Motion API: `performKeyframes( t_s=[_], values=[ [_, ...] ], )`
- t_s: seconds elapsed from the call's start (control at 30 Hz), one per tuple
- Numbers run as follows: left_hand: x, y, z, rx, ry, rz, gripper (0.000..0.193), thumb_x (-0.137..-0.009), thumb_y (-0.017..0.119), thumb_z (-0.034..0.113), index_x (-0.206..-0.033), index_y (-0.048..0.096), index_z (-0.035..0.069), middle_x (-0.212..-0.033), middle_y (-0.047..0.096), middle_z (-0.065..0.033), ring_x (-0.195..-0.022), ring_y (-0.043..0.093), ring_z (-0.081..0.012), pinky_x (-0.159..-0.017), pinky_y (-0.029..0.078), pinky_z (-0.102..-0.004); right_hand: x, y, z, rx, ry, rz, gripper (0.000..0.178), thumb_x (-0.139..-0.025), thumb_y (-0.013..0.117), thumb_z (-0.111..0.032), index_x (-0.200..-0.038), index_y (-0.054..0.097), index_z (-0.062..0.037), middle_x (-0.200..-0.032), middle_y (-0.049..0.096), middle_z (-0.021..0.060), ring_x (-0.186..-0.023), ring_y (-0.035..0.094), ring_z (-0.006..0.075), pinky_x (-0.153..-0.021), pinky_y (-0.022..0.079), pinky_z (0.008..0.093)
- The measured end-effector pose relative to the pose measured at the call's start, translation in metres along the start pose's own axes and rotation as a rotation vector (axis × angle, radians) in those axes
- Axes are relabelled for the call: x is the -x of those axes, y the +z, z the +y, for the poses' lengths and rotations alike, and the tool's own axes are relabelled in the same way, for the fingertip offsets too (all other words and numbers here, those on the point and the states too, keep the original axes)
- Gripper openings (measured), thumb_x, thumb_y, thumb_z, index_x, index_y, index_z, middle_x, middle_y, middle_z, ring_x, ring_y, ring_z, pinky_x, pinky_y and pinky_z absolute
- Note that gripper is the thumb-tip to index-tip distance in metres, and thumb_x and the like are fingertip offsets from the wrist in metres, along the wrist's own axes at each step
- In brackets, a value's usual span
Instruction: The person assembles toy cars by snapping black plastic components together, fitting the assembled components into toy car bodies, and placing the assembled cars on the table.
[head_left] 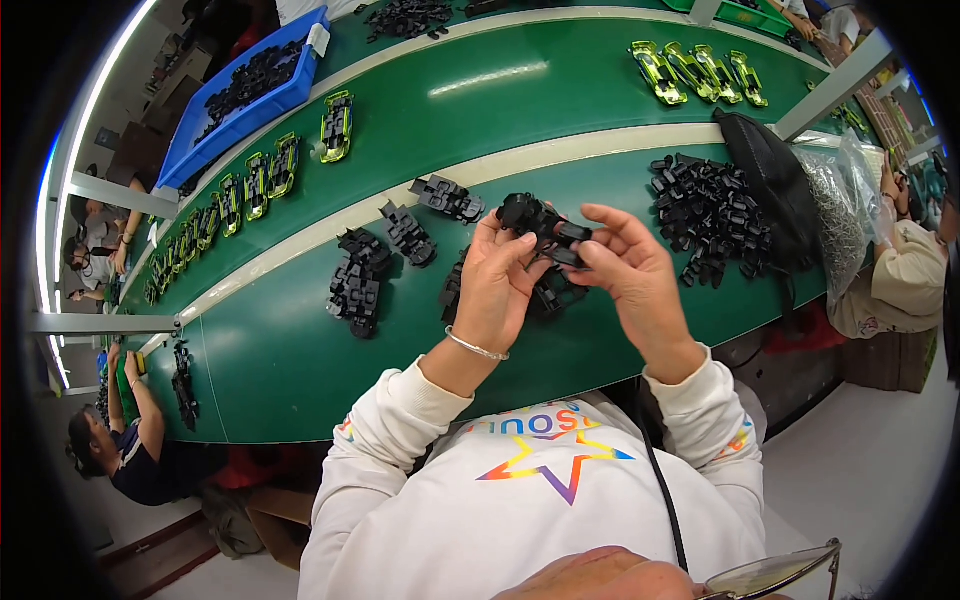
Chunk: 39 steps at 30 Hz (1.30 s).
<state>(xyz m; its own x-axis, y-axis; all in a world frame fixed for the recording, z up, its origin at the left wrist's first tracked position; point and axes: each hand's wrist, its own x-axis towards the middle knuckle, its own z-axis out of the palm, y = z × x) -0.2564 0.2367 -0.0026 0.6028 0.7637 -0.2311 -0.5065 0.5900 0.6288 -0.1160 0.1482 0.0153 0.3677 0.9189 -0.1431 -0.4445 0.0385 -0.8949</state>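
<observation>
Above the green table, my left hand (497, 285) is closed round a black plastic toy car part (535, 216), thumb on its near side. The fingers of my right hand (637, 280) pinch the right end of that same part. Whether they also hold a smaller piece is hard to make out. Behind and below my hands lie more black parts (556, 292), half hidden by them. To the left, similar black toy car parts (355, 292) sit in a loose group, with a single one (408, 235) and another (448, 198) farther back.
A heap of small black pieces (712, 212) lies at right, beside a black bag (765, 185) and a clear plastic bag of small metal pieces (842, 215). Yellow-green toy car bodies (338, 127) line the belt (480, 110). A blue bin (245, 95) holds black parts; co-workers sit around.
</observation>
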Motion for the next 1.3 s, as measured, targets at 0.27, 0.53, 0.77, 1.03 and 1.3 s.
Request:
performKeyframes(
  t_s=[0.27,0.53,0.77,1.03,1.3],
  values=[
    [0.009,-0.002,0.002,-0.033,0.116,0.014,0.041,-0.097,0.054,0.003,-0.136,0.047,0.011,-0.123,0.058,-0.0049,-0.113,0.059,-0.0161,-0.096,0.052,-0.0365,-0.005,0.01,0.006,0.094,0.045,0.07,0.02,-0.093,0.067,-0.007,-0.11,0.065,0.0008,-0.095,0.07,0.0065,-0.082,0.069,0.0115,-0.07,0.058,0.0224],
    [0.014,-0.004,-0.003,-0.132,0.108,0.007,0.045,-0.098,0.055,0.007,-0.14,0.042,0.013,-0.127,0.055,-0.0046,-0.114,0.058,-0.0148,-0.094,0.053,-0.0352,-0.017,0.013,-0.003,0.281,0.043,0.008,0.019,-0.091,0.071,-0.01,-0.105,0.066,0.0007,-0.093,0.069,0.0054,-0.078,0.068,0.0108,-0.065,0.055,0.0214],
    [0.013,0.003,0.007,-0.136,0.086,0.023,0.046,-0.099,0.055,0.009,-0.141,0.039,0.012,-0.134,0.052,-0.007,-0.118,0.057,-0.0172,-0.096,0.053,-0.0347,-0.03,0.001,0.012,0.599,-0.27,0.016,0.02,-0.089,0.073,-0.01,-0.106,0.067,-0.0007,-0.094,0.065,0.003,-0.081,0.062,0.0078,-0.073,0.051,0.0208],
    [0.011,-0.002,0.0,-0.432,0.291,-0.071,0.068,-0.087,0.066,-0.006,-0.145,0.032,0.004,-0.14,0.045,-0.0137,-0.125,0.051,-0.0212,-0.107,0.045,-0.0364,-0.023,0.003,0.007,0.168,0.044,-0.056,0.023,-0.09,0.072,-0.011,-0.109,0.066,0.0008,-0.096,0.068,0.0045,-0.085,0.063,0.0077,-0.075,0.052,0.0218],
    [0.012,-0.005,0.003,-0.514,0.288,-0.05,0.063,-0.086,0.062,-0.008,-0.142,0.036,0.004,-0.131,0.049,-0.0105,-0.117,0.057,-0.0202,-0.094,0.053,-0.0304,-0.028,0.001,0.018,0.288,0.024,-0.113,0.013,-0.09,0.071,-0.007,-0.1,0.066,-0.0009,-0.093,0.069,0.0023,-0.082,0.063,0.0066,-0.077,0.051,0.0223]
  ],
)
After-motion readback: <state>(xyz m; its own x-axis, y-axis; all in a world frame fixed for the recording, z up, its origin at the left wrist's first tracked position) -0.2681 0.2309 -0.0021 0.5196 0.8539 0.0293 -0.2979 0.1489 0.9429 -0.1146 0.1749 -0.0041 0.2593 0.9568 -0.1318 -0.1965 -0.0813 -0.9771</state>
